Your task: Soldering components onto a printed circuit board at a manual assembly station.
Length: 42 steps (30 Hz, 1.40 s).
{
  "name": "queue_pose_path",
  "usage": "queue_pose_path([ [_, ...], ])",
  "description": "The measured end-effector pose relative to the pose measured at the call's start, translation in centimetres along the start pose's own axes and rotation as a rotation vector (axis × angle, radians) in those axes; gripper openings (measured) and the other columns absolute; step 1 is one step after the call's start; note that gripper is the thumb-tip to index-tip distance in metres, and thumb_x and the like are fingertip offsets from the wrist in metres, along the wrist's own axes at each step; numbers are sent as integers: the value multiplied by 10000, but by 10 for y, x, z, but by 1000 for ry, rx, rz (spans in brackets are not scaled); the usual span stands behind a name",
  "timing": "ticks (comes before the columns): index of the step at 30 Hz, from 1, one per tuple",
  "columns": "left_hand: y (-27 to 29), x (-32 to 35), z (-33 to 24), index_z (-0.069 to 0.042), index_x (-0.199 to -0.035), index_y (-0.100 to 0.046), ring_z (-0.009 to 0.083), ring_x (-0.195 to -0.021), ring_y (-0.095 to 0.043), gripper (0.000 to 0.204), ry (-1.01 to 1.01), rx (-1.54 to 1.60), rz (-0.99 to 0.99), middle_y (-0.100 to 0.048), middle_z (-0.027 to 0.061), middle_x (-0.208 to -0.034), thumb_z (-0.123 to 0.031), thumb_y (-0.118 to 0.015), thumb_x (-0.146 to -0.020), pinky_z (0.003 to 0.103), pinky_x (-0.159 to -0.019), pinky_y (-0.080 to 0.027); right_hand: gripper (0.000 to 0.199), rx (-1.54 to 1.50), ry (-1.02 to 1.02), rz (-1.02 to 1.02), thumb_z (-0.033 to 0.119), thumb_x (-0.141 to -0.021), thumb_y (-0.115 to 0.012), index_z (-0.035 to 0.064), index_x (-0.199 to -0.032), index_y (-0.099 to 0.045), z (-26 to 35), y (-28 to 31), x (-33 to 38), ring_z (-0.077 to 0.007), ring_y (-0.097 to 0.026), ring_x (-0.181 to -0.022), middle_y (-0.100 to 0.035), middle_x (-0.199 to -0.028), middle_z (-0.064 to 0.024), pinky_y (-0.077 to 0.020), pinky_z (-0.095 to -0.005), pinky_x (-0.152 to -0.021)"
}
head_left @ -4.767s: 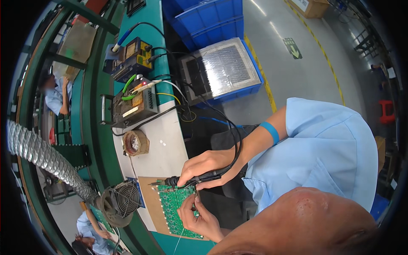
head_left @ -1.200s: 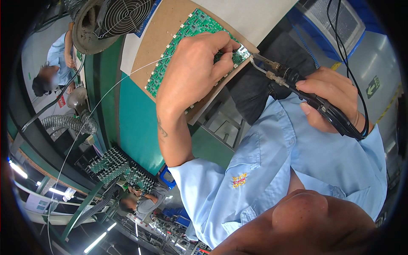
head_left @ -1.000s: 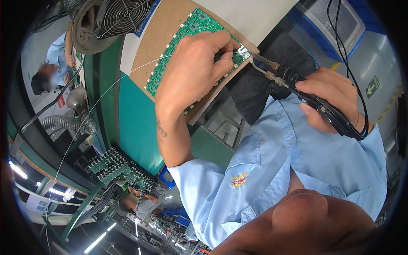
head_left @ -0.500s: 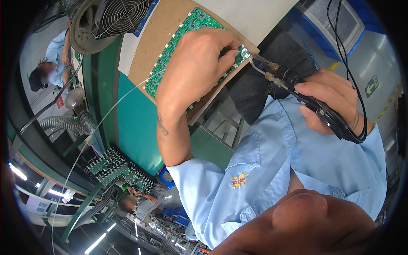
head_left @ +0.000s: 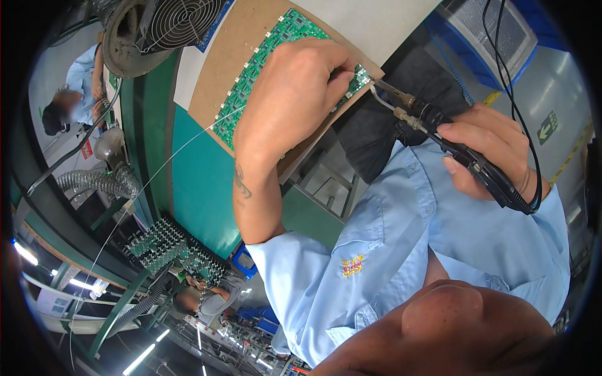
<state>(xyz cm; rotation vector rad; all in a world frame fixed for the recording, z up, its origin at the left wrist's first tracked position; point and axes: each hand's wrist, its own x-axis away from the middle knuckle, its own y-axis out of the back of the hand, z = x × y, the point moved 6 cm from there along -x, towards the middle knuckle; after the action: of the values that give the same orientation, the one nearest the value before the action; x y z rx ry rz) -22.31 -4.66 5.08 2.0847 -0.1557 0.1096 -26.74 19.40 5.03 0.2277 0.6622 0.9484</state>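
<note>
- Workshop bench, teal-edged (head_left: 194, 182), runs from 8 to 12 o'clock; a small fan (head_left: 164, 28) sits at 11.
- Brown backing board (head_left: 235, 59) carries the green circuit board (head_left: 251, 84).
- Left hand (head_left: 295, 94) is pinched over the board's edge, exactly as half a second ago.
- Right hand (head_left: 495, 150) is clamped on the soldering iron (head_left: 439, 135), tip unmoved at the joint; the dwell continues.
- Green arrow floor sign (head_left: 547, 127) lies at 3 o'clock.

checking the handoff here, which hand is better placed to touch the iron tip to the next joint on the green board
Right. The right hand already grips the soldering iron, its tip at the edge of the green circuit board. The left hand lies on the board, fingers pinched near the tip, beside a thin wire.
</note>
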Motion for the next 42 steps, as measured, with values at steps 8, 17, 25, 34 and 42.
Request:
queue_pose_path([
  [8,-1,-1,-3,27,-955,-759,250,-734,-657,110,7,1,-7,-780,74,-938,-16,-753,-854,347,-715,-528,387,3,10,-3,60,-761,-803,-48,-1131,-758,3,4,3,-246,-647,-681,-771,-956,-146,-559,-319,-665],
  [17,3,11,-2,4,-978,-745,234,-730,-626,95,-18,30,-62,-752,64,-917,-37,-739,-892,349,-700,-511,402,10,41,-51,23,-750,-778,-55,-1143,-745,5,14,1,-248,-659,-704,-764,-946,-153,-566,-318,-668],
  [25,10,33,0,-21,-982,-704,203,-709,-549,63,109,45,-144,-662,51,-856,-41,-723,-926,348,-665,-467,402,16,46,-36,31,-757,-779,-52,-1149,-741,8,10,1,-249,-663,-711,-763,-945,-149,-567,-318,-670],
  [34,5,43,5,-25,-970,-688,200,-732,-560,66,164,140,-200,-660,51,-858,-21,-709,-908,344,-667,-471,390,-34,60,-33,45,-766,-790,-45,-1143,-747,12,1,-2,-249,-658,-702,-763,-942,-148,-567,-327,-666],
  [42,-4,39,5,-10,-953,-714,217,-767,-635,77,50,89,-127,-773,55,-969,-11,-706,-877,335,-691,-516,343,-24,59,1,76,-793,-793,-38,-1114,-757,15,-6,-5,-241,-646,-672,-759,-914,-142,-562,-327,-657],
])
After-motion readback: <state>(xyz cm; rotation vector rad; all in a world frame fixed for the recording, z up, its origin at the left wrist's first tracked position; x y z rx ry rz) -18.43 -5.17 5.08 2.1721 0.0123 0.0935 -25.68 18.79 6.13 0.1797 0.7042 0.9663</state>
